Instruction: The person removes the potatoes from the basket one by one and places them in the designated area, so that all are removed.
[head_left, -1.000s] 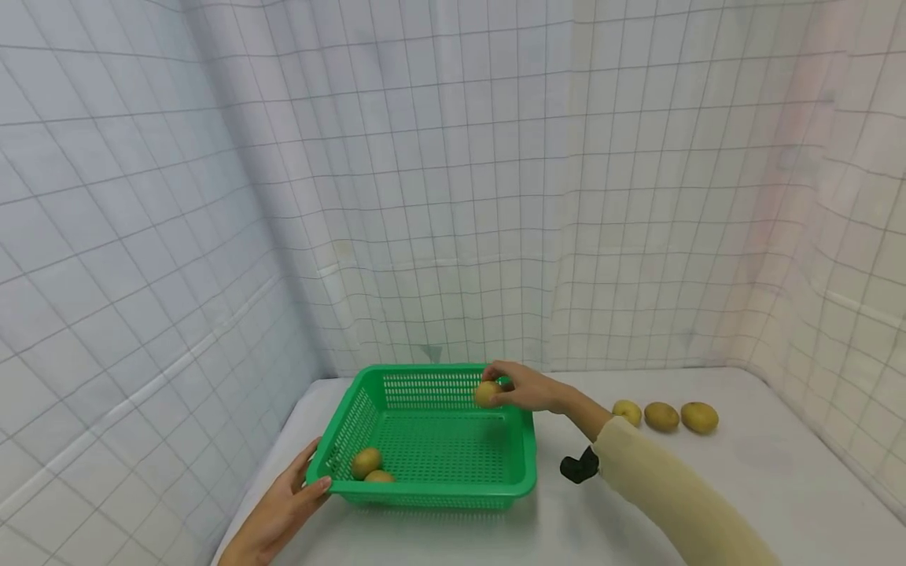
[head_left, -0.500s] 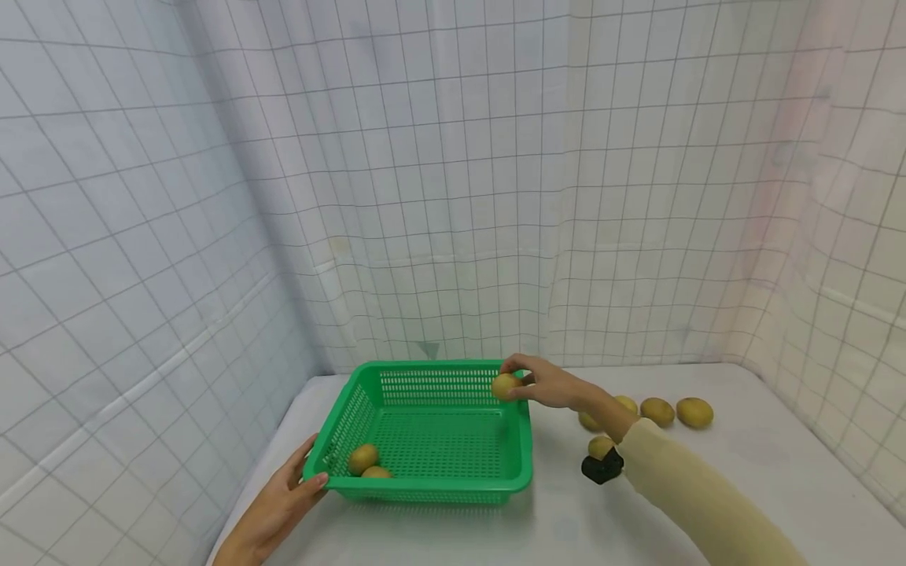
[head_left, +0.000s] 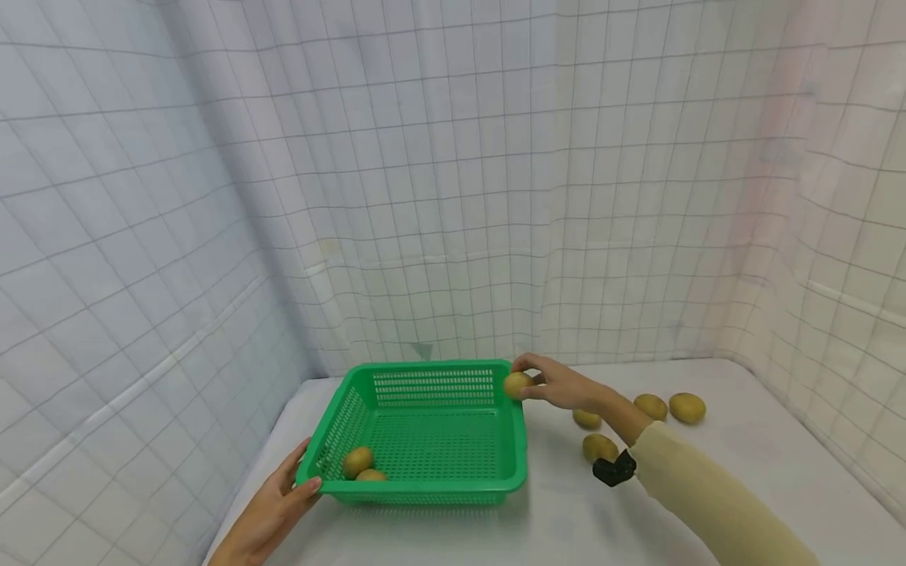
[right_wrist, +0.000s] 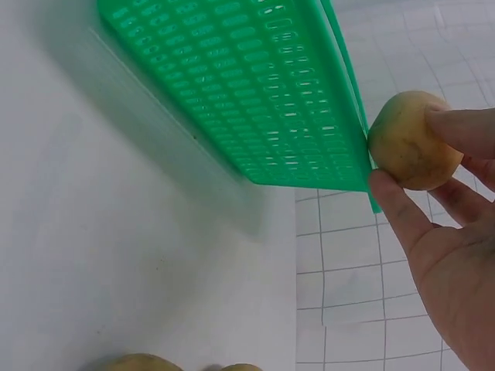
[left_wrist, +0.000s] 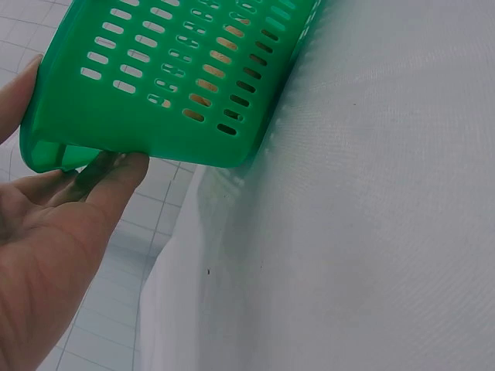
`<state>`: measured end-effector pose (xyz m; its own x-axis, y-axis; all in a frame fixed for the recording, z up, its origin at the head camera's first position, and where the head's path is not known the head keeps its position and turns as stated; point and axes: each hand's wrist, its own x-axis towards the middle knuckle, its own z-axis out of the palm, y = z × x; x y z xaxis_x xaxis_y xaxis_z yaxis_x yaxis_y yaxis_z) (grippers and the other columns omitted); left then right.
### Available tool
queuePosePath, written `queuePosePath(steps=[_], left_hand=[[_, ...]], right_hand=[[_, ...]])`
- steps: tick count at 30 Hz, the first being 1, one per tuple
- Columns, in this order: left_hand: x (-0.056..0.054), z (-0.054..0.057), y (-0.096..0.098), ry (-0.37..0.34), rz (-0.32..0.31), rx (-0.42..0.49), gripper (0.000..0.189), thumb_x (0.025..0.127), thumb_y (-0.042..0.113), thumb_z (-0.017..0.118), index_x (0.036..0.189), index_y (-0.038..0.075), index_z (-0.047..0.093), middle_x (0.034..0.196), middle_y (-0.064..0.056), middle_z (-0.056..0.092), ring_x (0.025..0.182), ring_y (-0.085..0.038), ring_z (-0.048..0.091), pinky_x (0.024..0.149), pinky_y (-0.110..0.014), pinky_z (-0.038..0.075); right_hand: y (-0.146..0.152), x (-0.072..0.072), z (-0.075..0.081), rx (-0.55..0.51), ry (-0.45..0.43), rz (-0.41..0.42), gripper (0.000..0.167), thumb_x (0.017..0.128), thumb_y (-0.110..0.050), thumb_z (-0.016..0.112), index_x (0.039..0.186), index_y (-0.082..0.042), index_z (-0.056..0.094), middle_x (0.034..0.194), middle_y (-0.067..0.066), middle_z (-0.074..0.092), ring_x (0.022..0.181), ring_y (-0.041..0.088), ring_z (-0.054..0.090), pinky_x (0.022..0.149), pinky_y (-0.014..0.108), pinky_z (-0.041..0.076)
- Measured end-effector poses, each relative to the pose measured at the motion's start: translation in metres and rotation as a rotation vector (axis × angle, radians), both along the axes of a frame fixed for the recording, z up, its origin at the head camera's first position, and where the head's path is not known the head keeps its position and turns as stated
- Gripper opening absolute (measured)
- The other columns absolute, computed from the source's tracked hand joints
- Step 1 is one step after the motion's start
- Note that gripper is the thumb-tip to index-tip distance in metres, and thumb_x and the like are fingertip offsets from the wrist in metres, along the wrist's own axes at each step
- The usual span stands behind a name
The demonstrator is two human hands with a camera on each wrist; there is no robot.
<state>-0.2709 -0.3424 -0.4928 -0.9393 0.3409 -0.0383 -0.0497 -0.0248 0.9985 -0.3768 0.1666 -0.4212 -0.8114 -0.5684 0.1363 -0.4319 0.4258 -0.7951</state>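
A green plastic basket (head_left: 418, 486) with slotted walls stands on the table, two potatoes (head_left: 358, 461) lying in its front left corner. My left hand (head_left: 272, 507) grips the rim at that corner; in the left wrist view the thumb is on one side of the rim and the fingers on the other. At the back right corner, my right hand (head_left: 559, 382) holds another potato (right_wrist: 414, 141) between thumb and fingers. In the right wrist view this potato is right at the rim, and one fingertip touches the basket's edge.
Several more potatoes (head_left: 687, 408) lie on the white-covered table (head_left: 566, 527) right of the basket, some partly behind the right forearm. A black device (head_left: 614, 468) sits at the right wrist. Grid-patterned white sheeting (head_left: 453, 196) hangs behind and on both sides.
My right hand has moved right with its potato, from above the basket's inside to the back right rim. Potatoes behind that arm have come into view. The left hand keeps its grip.
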Motion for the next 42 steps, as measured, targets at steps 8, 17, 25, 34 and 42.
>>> queuePosePath(steps=[8, 17, 25, 34, 42], left_hand=[[-0.001, 0.0, -0.003, 0.018, -0.035, 0.035, 0.083, 0.111, 0.007, 0.046, 0.163, 0.008, -0.019, 0.167, -0.021, -0.008, 0.13, 0.004, 0.044, 0.104, -0.021, 0.043], [-0.002, 0.0, -0.001, 0.015, -0.048, 0.056, 0.084, 0.111, 0.005, 0.046, 0.162, 0.008, -0.02, 0.166, -0.023, -0.009, 0.129, 0.005, 0.045, 0.104, -0.021, 0.043], [0.001, -0.001, 0.0, 0.009, -0.021, 0.037, 0.085, 0.111, 0.007, 0.049, 0.163, 0.008, -0.018, 0.167, -0.023, -0.008, 0.128, 0.006, 0.045, 0.103, -0.02, 0.043], [0.001, 0.001, 0.0, 0.043, -0.038, 0.058, 0.084, 0.11, 0.005, 0.048, 0.162, 0.007, -0.019, 0.166, -0.024, -0.014, 0.13, 0.005, 0.043, 0.104, -0.02, 0.042], [0.001, 0.0, 0.0, 0.076, -0.073, 0.092, 0.081, 0.111, 0.001, 0.044, 0.162, 0.004, -0.019, 0.166, -0.026, -0.013, 0.133, 0.002, 0.044, 0.105, -0.02, 0.042]], right_hand=[[0.019, 0.006, -0.004, 0.026, -0.033, -0.078, 0.032, 0.103, -0.015, 0.067, 0.134, -0.013, 0.058, 0.14, 0.007, 0.054, 0.131, 0.038, 0.052, 0.105, 0.057, 0.047], [0.044, 0.014, -0.018, 0.028, -0.027, -0.093, 0.032, 0.102, -0.012, 0.067, 0.132, -0.009, 0.056, 0.136, 0.01, 0.054, 0.128, 0.041, 0.055, 0.105, 0.059, 0.046], [0.066, 0.022, -0.027, 0.006, -0.037, -0.133, 0.034, 0.101, -0.011, 0.067, 0.133, -0.005, 0.056, 0.138, 0.014, 0.053, 0.126, 0.044, 0.056, 0.105, 0.059, 0.046], [0.098, 0.037, -0.041, -0.005, -0.055, -0.192, 0.032, 0.102, -0.015, 0.067, 0.13, -0.006, 0.056, 0.141, 0.017, 0.051, 0.128, 0.048, 0.053, 0.101, 0.057, 0.049], [0.12, 0.048, -0.051, 0.051, -0.012, -0.29, 0.033, 0.099, -0.022, 0.073, 0.129, -0.014, 0.06, 0.138, 0.012, 0.058, 0.129, 0.047, 0.053, 0.102, 0.062, 0.047]])
